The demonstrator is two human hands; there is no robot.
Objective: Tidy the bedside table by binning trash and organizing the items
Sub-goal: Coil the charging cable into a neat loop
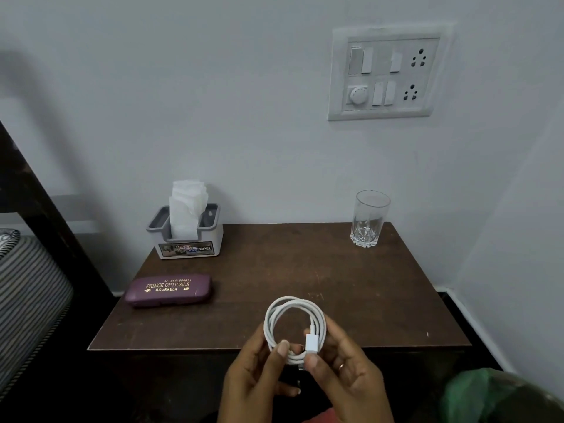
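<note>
Your left hand (259, 374) and right hand (348, 370) pinch a coiled white charging cable (319, 320) above the dark brown wooden table's (305, 264) front edge. A maroon spectacle case (169, 289) lies left.

two bare hands reach in from the bottom edge, the left hand (256, 380) and the right hand (345, 377), each seen down to the wrist. a thin ring (341, 366) circles one of the right hand's fingers (351, 355). the nails (284, 346) are short and plain. between the wrists lies a blurred strip of pinkish-red cloth (320, 419).
</note>
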